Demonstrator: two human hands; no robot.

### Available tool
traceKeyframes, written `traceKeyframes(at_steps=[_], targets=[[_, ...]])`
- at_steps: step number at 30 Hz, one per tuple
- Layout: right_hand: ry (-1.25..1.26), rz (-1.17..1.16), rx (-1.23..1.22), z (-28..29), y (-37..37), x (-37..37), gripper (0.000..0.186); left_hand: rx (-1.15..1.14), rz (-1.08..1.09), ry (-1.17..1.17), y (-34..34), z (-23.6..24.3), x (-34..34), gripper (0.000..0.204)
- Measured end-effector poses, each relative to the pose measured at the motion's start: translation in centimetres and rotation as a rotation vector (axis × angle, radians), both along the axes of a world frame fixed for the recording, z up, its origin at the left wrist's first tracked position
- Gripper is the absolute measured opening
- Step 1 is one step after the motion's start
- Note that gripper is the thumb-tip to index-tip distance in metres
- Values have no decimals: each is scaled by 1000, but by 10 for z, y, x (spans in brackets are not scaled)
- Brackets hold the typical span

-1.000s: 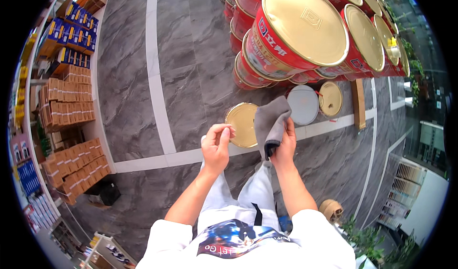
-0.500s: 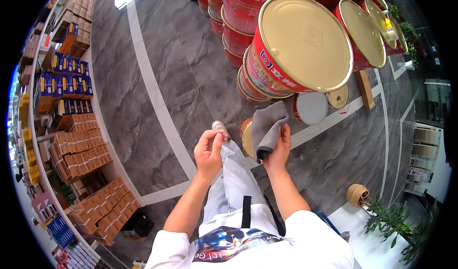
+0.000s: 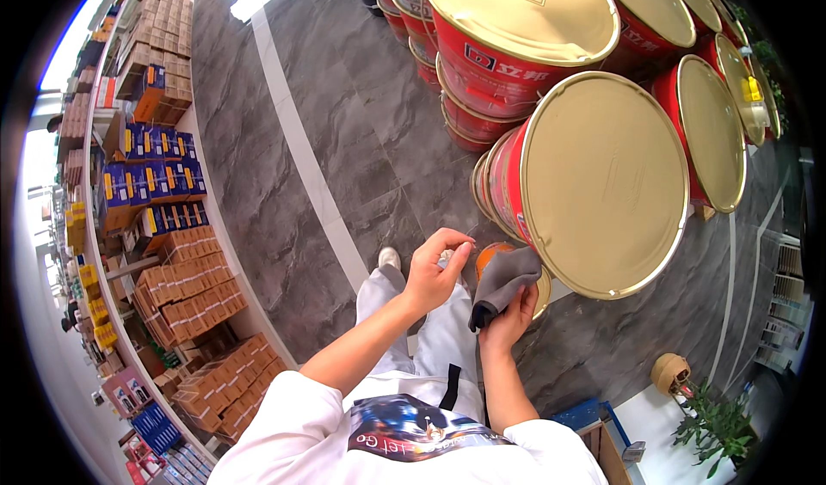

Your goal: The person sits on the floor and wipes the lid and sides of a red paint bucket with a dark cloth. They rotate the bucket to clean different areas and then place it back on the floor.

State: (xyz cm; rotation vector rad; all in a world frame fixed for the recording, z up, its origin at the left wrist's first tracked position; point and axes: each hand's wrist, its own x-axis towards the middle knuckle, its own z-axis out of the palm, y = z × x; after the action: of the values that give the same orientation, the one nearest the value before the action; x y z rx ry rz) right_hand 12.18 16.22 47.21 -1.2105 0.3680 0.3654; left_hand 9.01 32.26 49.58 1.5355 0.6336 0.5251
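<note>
My right hand (image 3: 509, 323) grips a grey cloth (image 3: 509, 279) with a dark edge, bunched above the fingers and hanging toward my left hand. My left hand (image 3: 434, 272) is held in front of my legs with its fingers curled and thumb and fingertips close together; nothing shows in it. Beneath the cloth, a small orange can with a gold lid (image 3: 542, 294) is partly hidden. Just beyond it, a large red paint bucket (image 3: 605, 184) with a gold lid tops a stack. Neither hand touches the buckets.
More red buckets (image 3: 520, 12) are stacked ahead and to the right, one bearing a yellow-capped bottle (image 3: 754, 89). Shelves of brown cartons (image 3: 202, 287) and blue boxes (image 3: 155, 184) line the left. At the lower right stand a potted plant (image 3: 718, 425) and a woven pot (image 3: 669, 373).
The view has shifted, bringing the bucket stack nearer. My left hand has moved right, closer to the cloth. The cloth, still in my right hand, is more bunched.
</note>
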Motion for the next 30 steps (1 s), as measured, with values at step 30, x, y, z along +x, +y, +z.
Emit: traceKeyframes(at_steps=[30], targets=[[-808,-889,-587,-21,115,83,58,728,-898,-687,99,-2,91,21]])
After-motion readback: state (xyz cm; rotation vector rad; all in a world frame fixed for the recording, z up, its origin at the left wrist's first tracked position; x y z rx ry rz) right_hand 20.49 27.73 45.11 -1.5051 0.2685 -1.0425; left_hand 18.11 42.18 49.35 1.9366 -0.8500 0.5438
